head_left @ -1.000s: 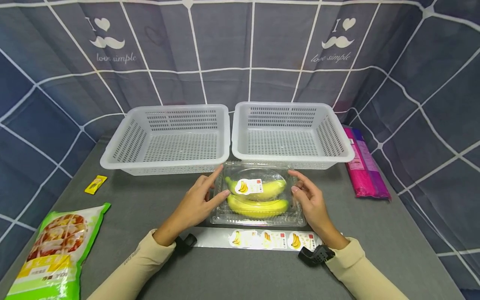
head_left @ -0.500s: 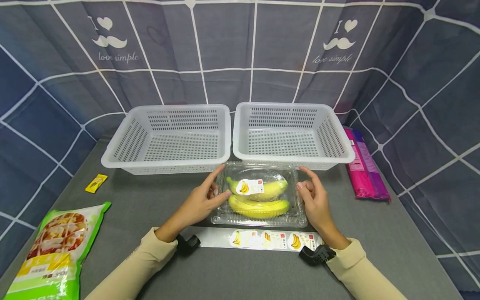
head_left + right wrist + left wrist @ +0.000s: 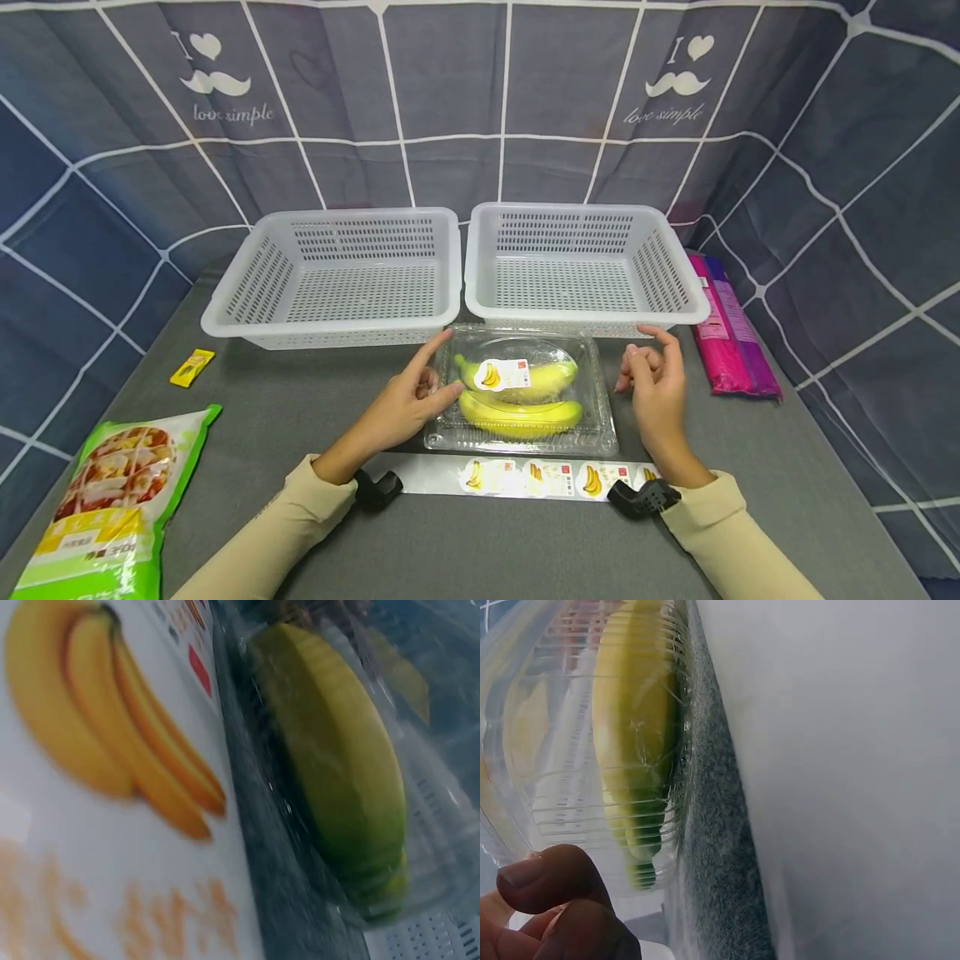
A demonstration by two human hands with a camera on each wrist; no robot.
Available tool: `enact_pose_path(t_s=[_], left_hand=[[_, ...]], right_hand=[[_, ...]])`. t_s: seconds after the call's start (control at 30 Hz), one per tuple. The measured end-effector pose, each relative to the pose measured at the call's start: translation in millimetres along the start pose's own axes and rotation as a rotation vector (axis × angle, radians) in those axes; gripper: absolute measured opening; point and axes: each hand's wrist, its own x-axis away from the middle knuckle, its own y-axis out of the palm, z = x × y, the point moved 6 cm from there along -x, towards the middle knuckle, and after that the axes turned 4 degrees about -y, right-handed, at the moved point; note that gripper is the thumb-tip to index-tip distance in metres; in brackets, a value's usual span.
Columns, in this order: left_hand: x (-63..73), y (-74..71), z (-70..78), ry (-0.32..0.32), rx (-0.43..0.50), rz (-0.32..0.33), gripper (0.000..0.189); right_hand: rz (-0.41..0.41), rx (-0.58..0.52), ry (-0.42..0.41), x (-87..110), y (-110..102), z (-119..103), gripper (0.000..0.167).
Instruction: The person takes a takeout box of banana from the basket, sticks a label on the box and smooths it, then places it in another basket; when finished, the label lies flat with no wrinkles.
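In the head view, a clear plastic clamshell box (image 3: pixel 525 444) holds bananas (image 3: pixel 519 417), and a banana sticker (image 3: pixel 501 375) is on its lid. My left hand (image 3: pixel 392 410) touches the box's left side, index finger near the far corner and thumb at the lid. The left wrist view shows that thumb (image 3: pixel 551 877) at the box's end. Off to the right of the box, my right hand (image 3: pixel 656 396) holds nothing, its index finger extended. A strip of banana stickers (image 3: pixel 427 475) lies in front of the box, passing under the right wristband; it looms close in the right wrist view.
Two white perforated baskets (image 3: pixel 330 332) (image 3: pixel 585 319) stand side by side behind the box. To the left lie a small yellow packet (image 3: pixel 192 367) and a green-and-white food bag (image 3: pixel 112 500). A pink and purple package (image 3: pixel 731 333) lies at right.
My right hand has come off the box's right side and moved away to the right. My left hand stays at the box, which has hardly moved.
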Motion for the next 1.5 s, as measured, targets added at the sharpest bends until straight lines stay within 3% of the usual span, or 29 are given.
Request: enact_pose_path(t_s=[0.2,0.5,0.63,0.77,0.93,1.23,1.5], left_hand=[[0.1,1.0,-0.6,-0.013,-0.001,0.004,0.078],[-0.7,0.1,1.0,0.007,0.009,0.001,0.078],[-0.2,0.0,-0.3,0.006,0.02,0.002,0.077],[-1.4,0.8,-1.6,0.008,0.015,0.003,0.077],[-2.2,0.8,-2.0,0.007,0.031,0.004,0.078],[0.1,-2.4,0.0,-0.012,0.098,-0.03,0.079],[1.7,0.7,3.3,-0.044,0.117,-0.077,0.079]], right_hand=[[0.139,-0.109,0.081,-16.6,-18,0,0.024],[0.336,-0.184,0.26,-43.7,-44,4,0.017],[0.434,-0.24,0.235,-49.8,-44,15,0.007],[0.5,-0.265,0.156,-54.4,-44,24,0.01],[0.499,-0.289,0.086,-56.6,-43,29,0.016],[0.366,-0.333,0.146,-57.7,-46,33,0.014],[0.314,-0.33,0.162,-56.7,-49,34,0.013]])
